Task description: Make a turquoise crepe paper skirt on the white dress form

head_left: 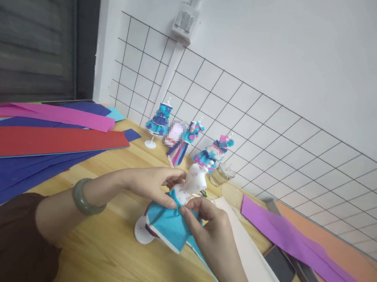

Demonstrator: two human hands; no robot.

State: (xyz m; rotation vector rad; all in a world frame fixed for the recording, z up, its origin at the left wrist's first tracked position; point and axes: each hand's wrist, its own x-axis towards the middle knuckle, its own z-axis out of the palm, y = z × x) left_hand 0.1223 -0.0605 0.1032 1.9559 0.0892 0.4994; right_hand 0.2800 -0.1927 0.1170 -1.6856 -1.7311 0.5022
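Note:
A small white dress form [195,180] on a round white base [144,230] leans to the right in front of me. Around its waist hangs a turquoise skirt [169,222], gathered at the top and pale along its lower edge. My left hand [157,185] reaches round the form's back, its thumb pressing the gathered waist. From the right, my right hand [205,219] pinches the same waistband between thumb and fingers, close to the left thumb. The left fingertips are partly hidden behind the form.
Several dressed miniature forms [159,120] stand along the wall beside a glass cup [221,174]. Coloured sheets, including a red one [50,143], cover the left side. At right lie a purple sheet [298,247], a white board [247,255] and a dark phone-like slab [279,266].

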